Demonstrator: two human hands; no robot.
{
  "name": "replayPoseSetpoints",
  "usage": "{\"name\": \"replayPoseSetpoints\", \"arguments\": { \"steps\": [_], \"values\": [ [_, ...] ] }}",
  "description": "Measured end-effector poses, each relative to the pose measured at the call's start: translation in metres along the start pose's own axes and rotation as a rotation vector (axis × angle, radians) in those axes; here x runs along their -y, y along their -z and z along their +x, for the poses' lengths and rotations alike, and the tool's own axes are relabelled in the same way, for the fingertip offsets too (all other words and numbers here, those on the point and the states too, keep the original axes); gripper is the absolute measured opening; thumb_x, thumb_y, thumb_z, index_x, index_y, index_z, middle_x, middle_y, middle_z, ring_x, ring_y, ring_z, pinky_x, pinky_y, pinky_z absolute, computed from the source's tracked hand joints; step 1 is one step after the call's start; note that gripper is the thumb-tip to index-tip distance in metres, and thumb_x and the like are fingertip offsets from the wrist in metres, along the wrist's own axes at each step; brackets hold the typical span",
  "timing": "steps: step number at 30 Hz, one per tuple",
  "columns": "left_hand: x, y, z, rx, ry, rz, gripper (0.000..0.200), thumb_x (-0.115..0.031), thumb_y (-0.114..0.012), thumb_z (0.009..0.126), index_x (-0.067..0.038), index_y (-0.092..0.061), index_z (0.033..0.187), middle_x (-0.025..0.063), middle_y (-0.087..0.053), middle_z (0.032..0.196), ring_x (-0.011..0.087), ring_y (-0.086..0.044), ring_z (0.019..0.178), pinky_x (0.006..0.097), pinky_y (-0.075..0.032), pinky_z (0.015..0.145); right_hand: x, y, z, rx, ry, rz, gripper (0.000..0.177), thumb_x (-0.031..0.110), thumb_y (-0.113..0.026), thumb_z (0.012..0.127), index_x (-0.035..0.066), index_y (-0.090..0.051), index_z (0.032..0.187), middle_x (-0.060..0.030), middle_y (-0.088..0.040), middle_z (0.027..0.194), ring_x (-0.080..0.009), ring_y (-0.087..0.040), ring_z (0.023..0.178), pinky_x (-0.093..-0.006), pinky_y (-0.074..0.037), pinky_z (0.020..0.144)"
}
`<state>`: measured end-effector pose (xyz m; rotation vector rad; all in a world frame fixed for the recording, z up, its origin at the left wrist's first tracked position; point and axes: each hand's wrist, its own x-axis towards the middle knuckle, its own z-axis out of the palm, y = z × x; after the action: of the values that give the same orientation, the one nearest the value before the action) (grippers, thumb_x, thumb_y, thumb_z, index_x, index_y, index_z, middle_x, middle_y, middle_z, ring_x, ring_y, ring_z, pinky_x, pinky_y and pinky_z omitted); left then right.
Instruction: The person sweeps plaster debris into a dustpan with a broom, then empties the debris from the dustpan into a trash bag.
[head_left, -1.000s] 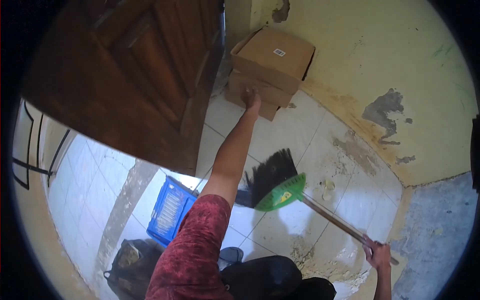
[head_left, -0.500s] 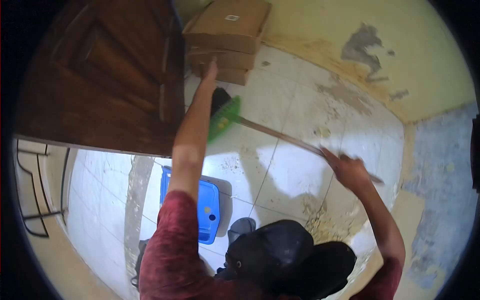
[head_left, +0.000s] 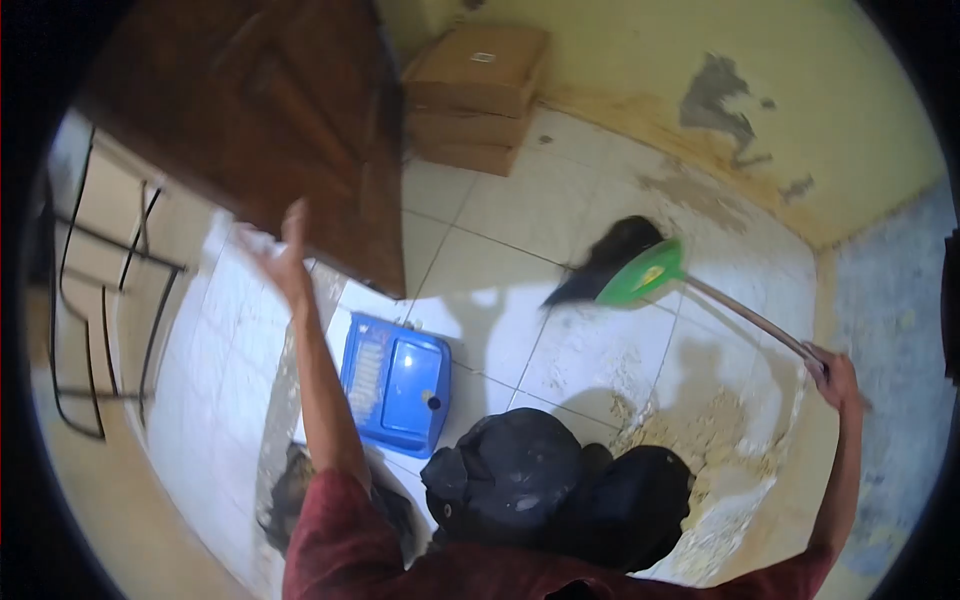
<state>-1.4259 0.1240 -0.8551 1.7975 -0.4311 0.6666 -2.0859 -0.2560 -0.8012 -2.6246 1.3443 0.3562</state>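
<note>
My right hand is wrapped round the wooden handle of a broom with a green head and black bristles. The broom slants leftward over the tiles, its bristles pointing toward the door. On the left, my left hand reaches out with fingers spread and nothing in it, overlapping the lower edge of the brown wooden door in this view. Below and right of that hand, a blue dustpan lies on the floor by the doorway.
Stacked cardboard boxes stand against the far wall. Crumbled debris covers the tiles near the right wall. My dark-clad knees are at the bottom centre. A black metal frame stands beyond the doorway at left.
The broom has moved right, away from the door and boxes, with my right hand. My left hand has swung left and down. The door's edge now stands farther from the blue dustpan.
</note>
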Motion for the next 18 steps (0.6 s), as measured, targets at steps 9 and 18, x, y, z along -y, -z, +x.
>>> {"name": "replayPoseSetpoints", "arguments": {
  "steps": [9,18],
  "values": [
    [-0.041,-0.014,-0.021,-0.09,-0.04,-0.096,0.051,-0.017,-0.065,0.074,0.0,-0.05,0.12,0.0224,-0.063,0.097,0.0361,-0.062,0.09,0.0392,-0.048,0.08,0.032,-0.048,0.128,-0.324,0.18,-0.046,0.033,0.019,-0.051,0.086,0.004,-0.057,0.115,-0.0259,-0.06,0.1,-0.0416,-0.057,0.093,-0.0462,-0.045,0.084],
    [-0.067,0.0,-0.027,-0.067,0.114,-0.098,0.056,-0.018,-0.064,0.073,-0.011,-0.046,0.127,0.0213,-0.063,0.099,0.0378,-0.06,0.093,0.041,-0.048,0.08,0.098,-0.046,0.211,-0.107,0.091,-0.218,0.038,0.026,-0.053,0.083,-0.002,-0.058,0.108,-0.0281,-0.059,0.1,-0.0432,-0.057,0.094,-0.0471,-0.046,0.083]
  ]
}}
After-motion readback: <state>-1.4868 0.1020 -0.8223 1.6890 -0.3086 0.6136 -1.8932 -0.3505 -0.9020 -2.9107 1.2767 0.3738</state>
